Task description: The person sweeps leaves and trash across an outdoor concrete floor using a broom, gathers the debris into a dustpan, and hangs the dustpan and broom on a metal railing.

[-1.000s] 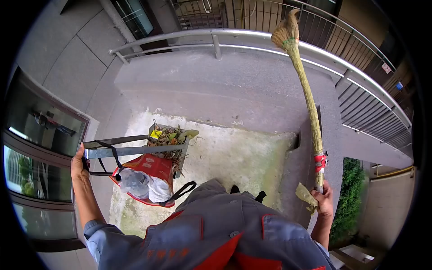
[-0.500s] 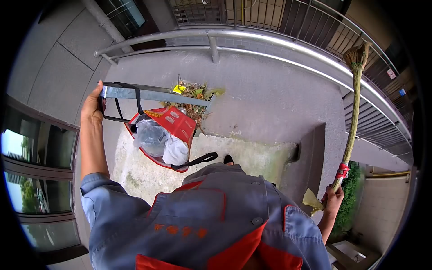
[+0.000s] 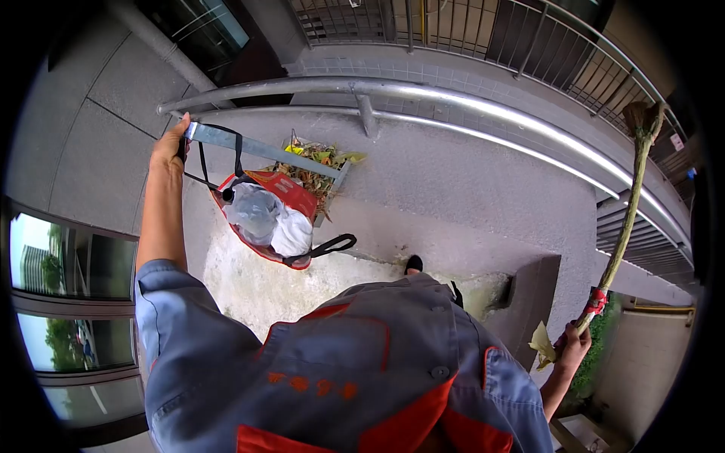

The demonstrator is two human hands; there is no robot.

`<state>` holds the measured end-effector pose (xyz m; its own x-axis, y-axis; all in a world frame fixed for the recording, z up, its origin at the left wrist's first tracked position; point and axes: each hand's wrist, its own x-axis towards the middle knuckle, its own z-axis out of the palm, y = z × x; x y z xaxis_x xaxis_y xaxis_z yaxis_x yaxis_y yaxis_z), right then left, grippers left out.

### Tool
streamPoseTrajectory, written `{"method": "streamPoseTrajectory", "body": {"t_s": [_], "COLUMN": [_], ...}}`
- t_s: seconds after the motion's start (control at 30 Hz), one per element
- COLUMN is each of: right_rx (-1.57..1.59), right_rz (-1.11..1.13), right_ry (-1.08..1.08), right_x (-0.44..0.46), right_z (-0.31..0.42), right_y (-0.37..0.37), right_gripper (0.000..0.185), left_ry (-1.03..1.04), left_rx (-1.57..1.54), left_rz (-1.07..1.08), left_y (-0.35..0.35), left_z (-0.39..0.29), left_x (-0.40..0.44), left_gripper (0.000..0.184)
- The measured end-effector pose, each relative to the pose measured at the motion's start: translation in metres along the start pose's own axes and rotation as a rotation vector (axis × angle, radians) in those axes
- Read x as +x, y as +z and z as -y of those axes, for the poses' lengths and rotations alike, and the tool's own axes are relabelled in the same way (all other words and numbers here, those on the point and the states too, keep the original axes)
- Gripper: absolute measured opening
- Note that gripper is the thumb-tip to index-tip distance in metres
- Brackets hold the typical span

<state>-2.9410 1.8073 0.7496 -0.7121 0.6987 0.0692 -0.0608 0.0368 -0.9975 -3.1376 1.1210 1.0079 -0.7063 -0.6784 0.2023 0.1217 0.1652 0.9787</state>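
Note:
My left hand (image 3: 169, 149) is closed around the end of a long-handled metal dustpan (image 3: 264, 150), held out to the left. Dry leaves (image 3: 321, 181) and a yellow scrap lie in its pan. A red bag (image 3: 293, 192) hangs by a black strap at the same hand, below the dustpan handle. Crumpled clear and white plastic (image 3: 260, 211) fills the bag's mouth. On the right, my right hand (image 3: 574, 349) grips the lower part of a broom's wooden stick (image 3: 624, 234), its bristle head raised. A pale dry leaf (image 3: 542, 345) sits beside that hand.
A metal handrail (image 3: 423, 89) curves across the front and down the right. Concrete steps (image 3: 521, 302) lie ahead and below, with one black shoe (image 3: 413, 264) on them. Glass windows (image 3: 72, 260) line the left wall. A barred railing (image 3: 559, 45) stands farther off.
The whole view has shifted, and the broom sits farther right. A black shoe shows more fully on the step. Both hands keep their holds.

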Motion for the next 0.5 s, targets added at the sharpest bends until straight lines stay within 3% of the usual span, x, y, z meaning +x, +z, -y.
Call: {"method": "streamPoseTrajectory", "body": {"t_s": [0.23, 0.5], "right_rx": [0.025, -0.055], "right_rz": [0.058, 0.089], "right_ry": [-0.073, -0.058], "right_x": [0.012, 0.006], "right_z": [0.0, -0.006], "right_y": [-0.018, 0.012], "right_gripper": [0.014, 0.01], "left_ry": [-0.019, -0.011], "left_rx": [-0.023, -0.055], "left_rz": [0.024, -0.057], "left_y": [-0.008, 0.016], "left_z": [0.016, 0.037], "left_x": [0.003, 0.045], "left_gripper": [0.025, 0.028]}}
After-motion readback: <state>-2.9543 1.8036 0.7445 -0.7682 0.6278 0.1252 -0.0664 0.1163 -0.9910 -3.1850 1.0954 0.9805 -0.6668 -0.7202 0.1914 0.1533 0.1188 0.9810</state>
